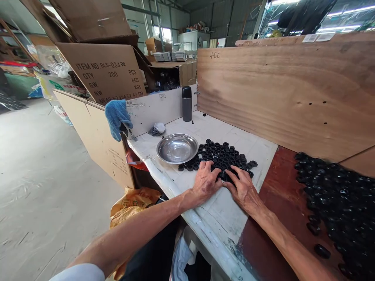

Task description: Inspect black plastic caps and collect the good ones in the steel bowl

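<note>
Many small black ring-shaped caps lie spread in a patch on the white tabletop. At the near edge of this patch my left hand rests with its fingers apart, touching the caps. Beside it my right hand reaches in from the right, fingers spread over the same caps. The two thumbs almost meet. Some caps under the fingers are hidden. Just left of the caps stands a shallow shiny steel bowl, with nothing visible in it.
A dark flask stands at the back corner by a wooden board. A crumpled plastic bag lies behind the bowl. On the left edge hangs a blue towel. A large heap of glossy black pieces covers the right side.
</note>
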Tool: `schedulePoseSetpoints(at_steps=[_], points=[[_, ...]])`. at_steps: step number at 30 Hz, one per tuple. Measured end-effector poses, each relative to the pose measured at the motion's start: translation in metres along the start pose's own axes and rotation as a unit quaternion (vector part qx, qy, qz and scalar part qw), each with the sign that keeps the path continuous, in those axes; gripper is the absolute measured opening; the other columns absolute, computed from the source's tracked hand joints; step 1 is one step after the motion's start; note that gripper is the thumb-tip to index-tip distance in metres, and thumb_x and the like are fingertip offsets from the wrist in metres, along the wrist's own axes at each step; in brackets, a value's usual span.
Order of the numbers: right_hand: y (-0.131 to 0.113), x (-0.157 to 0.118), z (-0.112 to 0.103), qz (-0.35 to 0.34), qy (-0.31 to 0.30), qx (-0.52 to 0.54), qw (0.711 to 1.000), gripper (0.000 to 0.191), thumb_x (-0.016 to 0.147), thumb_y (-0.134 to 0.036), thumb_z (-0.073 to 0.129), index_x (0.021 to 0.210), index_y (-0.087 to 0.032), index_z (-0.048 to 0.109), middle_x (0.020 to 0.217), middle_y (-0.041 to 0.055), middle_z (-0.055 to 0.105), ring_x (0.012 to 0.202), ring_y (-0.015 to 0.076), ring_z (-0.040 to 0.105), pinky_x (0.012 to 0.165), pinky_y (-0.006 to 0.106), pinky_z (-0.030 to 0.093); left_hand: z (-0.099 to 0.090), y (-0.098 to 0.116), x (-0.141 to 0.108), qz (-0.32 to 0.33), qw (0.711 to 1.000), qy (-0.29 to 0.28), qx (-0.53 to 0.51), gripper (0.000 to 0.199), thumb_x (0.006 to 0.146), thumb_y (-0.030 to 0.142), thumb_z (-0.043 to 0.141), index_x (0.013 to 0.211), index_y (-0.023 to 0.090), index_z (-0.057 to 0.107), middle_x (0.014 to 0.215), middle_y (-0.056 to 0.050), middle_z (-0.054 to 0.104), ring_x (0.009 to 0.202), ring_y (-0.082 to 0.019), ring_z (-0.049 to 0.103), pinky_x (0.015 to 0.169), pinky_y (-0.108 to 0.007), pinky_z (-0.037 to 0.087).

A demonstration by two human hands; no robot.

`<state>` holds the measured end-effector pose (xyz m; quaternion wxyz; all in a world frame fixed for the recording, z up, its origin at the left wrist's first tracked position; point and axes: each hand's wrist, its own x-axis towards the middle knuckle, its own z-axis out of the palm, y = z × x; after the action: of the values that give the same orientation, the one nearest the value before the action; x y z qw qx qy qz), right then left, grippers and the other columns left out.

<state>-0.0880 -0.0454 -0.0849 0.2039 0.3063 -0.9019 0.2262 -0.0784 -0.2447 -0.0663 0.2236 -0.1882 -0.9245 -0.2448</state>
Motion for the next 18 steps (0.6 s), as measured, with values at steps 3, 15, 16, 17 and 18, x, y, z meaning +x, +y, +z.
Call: schedulePoseSetpoints(at_steps=[3,15,16,17,18], points=[[-0.005,0.012,-0.001,-0.031,-0.004,0.011,0.999,0.041,0.101,-0.033,0.049,0.126,-0.003,0.065,0.133,0.0194,0.055,0.121,0.0313,0.048,0.105,0.048,0.046,0.002,0.0,0.008,-0.035,0.999,0.023,-0.015,0.018,0.079,0.02,0.067,0.096,0.017,0.073,0.116,-0.011,0.054,0.107,-0.027,0.046,0.09,-0.041,0.052],[-0.046,0.072,0.018,0.282,0.153,0.321,0.891,0.031,0.084,-0.046,0.068,0.08,-0.016,0.073,0.1,0.0105,0.072,0.094,0.0262,0.067,0.087,0.04,0.052,-0.017,0.005,0.04,-0.239,0.932,0.186,-0.2,0.006,0.073,0.017,0.07,0.068,0.017,0.069,0.086,-0.005,0.062,0.087,-0.018,0.056,0.083,-0.035,0.047],[-0.053,0.083,0.02,0.301,0.166,0.34,0.875,0.033,0.086,-0.048,0.066,0.085,-0.015,0.072,0.097,0.0103,0.072,0.091,0.0253,0.067,0.081,0.037,0.053,-0.026,0.005,0.046,-0.25,0.924,0.199,-0.211,0.008,0.074,0.017,0.069,0.067,0.017,0.068,0.085,-0.005,0.062,0.087,-0.018,0.056,0.083,-0.035,0.047],[-0.061,0.094,0.023,0.312,0.177,0.358,0.862,0.036,0.087,-0.049,0.064,0.09,-0.014,0.072,0.096,0.0098,0.072,0.086,0.0241,0.066,0.075,0.035,0.053,-0.035,0.005,0.052,-0.258,0.917,0.211,-0.219,0.008,0.076,0.018,0.068,0.068,0.017,0.067,0.086,-0.005,0.062,0.088,-0.018,0.057,0.084,-0.035,0.046],[-0.068,0.107,0.026,0.315,0.184,0.373,0.853,0.039,0.089,-0.051,0.062,0.095,-0.014,0.071,0.093,0.0088,0.071,0.081,0.0227,0.065,0.07,0.033,0.052,-0.046,0.003,0.058,-0.266,0.911,0.223,-0.223,0.01,0.078,0.02,0.067,0.069,0.017,0.067,0.086,-0.004,0.063,0.088,-0.018,0.057,0.084,-0.034,0.046]])
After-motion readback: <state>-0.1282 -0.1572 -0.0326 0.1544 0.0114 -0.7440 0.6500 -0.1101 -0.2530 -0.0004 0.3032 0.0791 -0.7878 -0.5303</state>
